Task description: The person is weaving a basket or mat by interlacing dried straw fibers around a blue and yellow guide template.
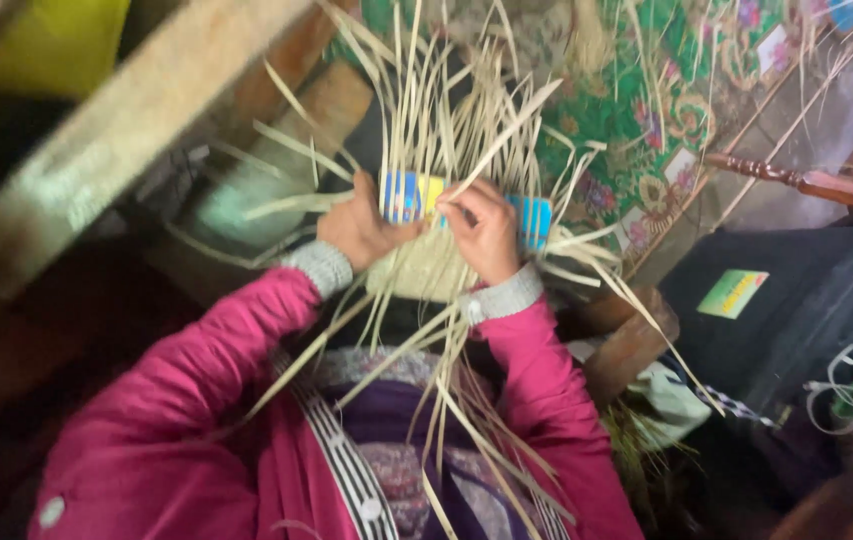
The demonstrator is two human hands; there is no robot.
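Observation:
A half-woven piece of pale straw strips lies in front of me, with a band of blue and yellow weave across its top and many loose strips fanning upward and downward. My left hand grips the left edge of the weave at the coloured band. My right hand pinches a strip at the middle of the band. Both arms wear magenta sleeves with grey knit cuffs.
A green flowered cloth lies behind the weave. A turned wooden leg stands at the right, above a black bag with a green label. A wooden beam slants across the upper left. White cords lie at right.

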